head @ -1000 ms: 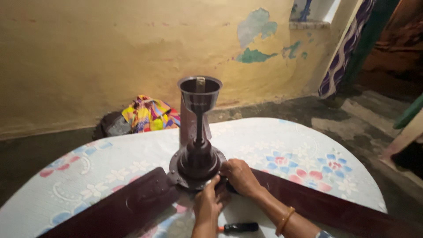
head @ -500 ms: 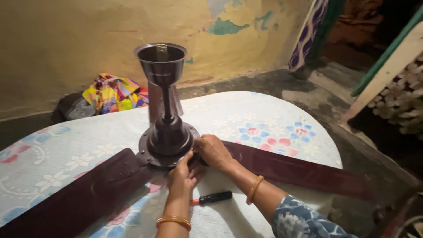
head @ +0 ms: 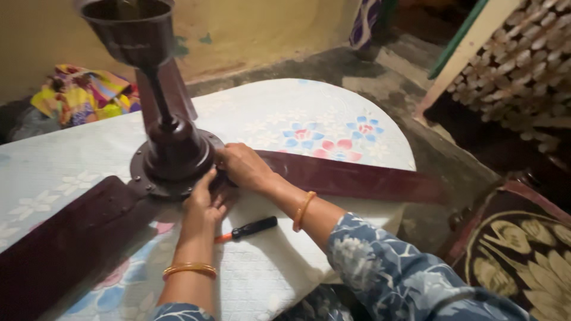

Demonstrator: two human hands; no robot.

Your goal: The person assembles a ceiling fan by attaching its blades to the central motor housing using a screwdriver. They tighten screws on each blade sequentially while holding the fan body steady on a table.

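Brown fan motor hub [head: 172, 160], left hand [head: 205, 199] and right hand [head: 241, 166] fingers curled against its rim.

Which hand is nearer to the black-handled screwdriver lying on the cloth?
Left. The left hand rests at the fan motor rim, just above the screwdriver. The right hand sits farther up, where the blade meets the motor.

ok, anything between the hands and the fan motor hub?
Nothing visible. The left hand and right hand already rest against the near rim of the fan motor hub; the screwdriver lies apart, beneath the wrists.
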